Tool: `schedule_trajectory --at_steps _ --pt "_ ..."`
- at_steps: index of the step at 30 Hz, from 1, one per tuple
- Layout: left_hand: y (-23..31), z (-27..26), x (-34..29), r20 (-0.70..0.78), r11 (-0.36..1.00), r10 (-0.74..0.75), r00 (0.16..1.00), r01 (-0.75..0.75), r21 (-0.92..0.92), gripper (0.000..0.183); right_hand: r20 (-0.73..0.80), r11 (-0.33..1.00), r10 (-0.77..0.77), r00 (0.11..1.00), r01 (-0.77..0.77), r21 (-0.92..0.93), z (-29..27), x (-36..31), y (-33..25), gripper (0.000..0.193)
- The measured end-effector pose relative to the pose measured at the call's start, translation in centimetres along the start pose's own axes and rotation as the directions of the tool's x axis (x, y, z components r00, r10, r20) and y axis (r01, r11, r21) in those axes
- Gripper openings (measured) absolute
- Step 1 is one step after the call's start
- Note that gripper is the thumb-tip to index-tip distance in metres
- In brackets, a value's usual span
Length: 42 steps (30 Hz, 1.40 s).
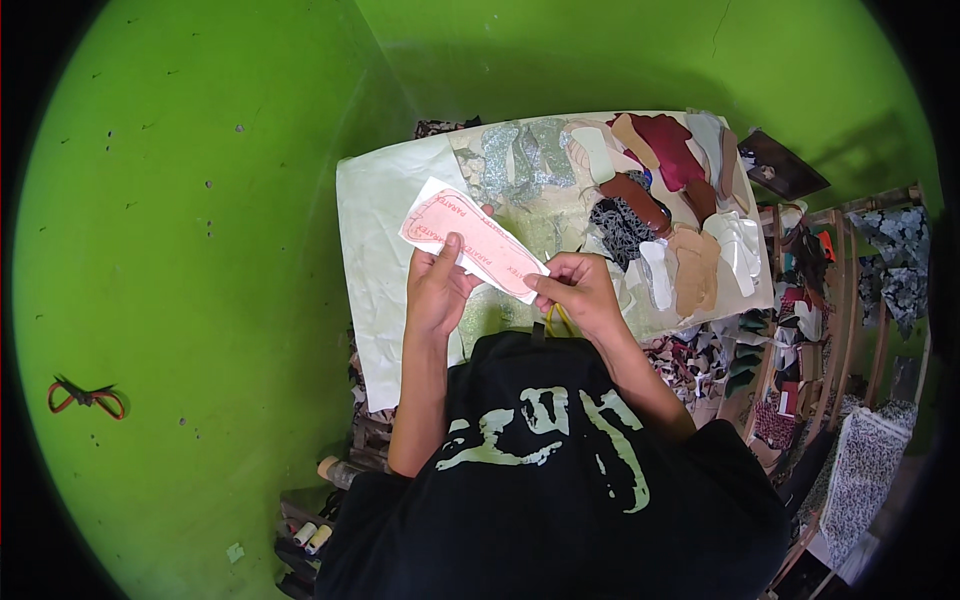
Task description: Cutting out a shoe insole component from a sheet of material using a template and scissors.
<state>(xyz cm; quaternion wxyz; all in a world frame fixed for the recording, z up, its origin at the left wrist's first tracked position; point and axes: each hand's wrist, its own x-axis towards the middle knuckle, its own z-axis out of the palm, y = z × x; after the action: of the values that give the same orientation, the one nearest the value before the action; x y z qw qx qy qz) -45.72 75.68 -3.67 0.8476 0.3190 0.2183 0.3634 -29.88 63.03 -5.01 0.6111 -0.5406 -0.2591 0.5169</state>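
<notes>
Above the table, a pink insole sheet (475, 245) with a white margin and a shoe-sole outline is held tilted, its right end lower. My left hand (438, 285) is closed on its lower left edge, thumb on top. At the lower right end my right hand (582, 290) pinches the sheet between thumb and fingers. A yellow loop (560, 320), like a scissors handle, shows beneath my right hand; the rest of it is hidden.
The table (375, 230) bears sole-shaped cutouts, glittery pieces (520, 155), dark red material (672, 150) and a dark shredded pile (622, 235). Green walls (200, 300) stand left and behind. Wooden racks (845, 300) with scraps are at the right.
</notes>
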Motion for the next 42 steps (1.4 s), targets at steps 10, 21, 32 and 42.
schedule_trajectory --at_steps 10,21,32,42 --pt "-0.1 -0.3 0.1 0.000 1.000 -0.006 1.000 0.006 0.006 0.043 -0.026 1.000 0.005 1.000 -0.005 0.008 0.2 0.0 0.4 0.015" --pt "0.0 -0.3 0.1 0.002 1.000 -0.007 1.000 0.007 -0.026 0.043 -0.035 0.999 0.035 0.999 -0.035 0.017 0.3 0.0 0.1 0.015" --pt "-1.2 0.5 -0.4 0.033 0.904 -0.075 0.997 0.055 0.424 0.072 0.033 0.998 0.044 0.998 -0.042 -0.041 -1.0 0.8 -0.2 0.011" --pt "-3.4 -0.9 -0.6 -0.232 0.918 -0.054 0.971 0.139 0.371 0.045 -0.065 0.987 0.092 0.994 -0.083 0.135 -4.5 1.9 4.3 0.027"
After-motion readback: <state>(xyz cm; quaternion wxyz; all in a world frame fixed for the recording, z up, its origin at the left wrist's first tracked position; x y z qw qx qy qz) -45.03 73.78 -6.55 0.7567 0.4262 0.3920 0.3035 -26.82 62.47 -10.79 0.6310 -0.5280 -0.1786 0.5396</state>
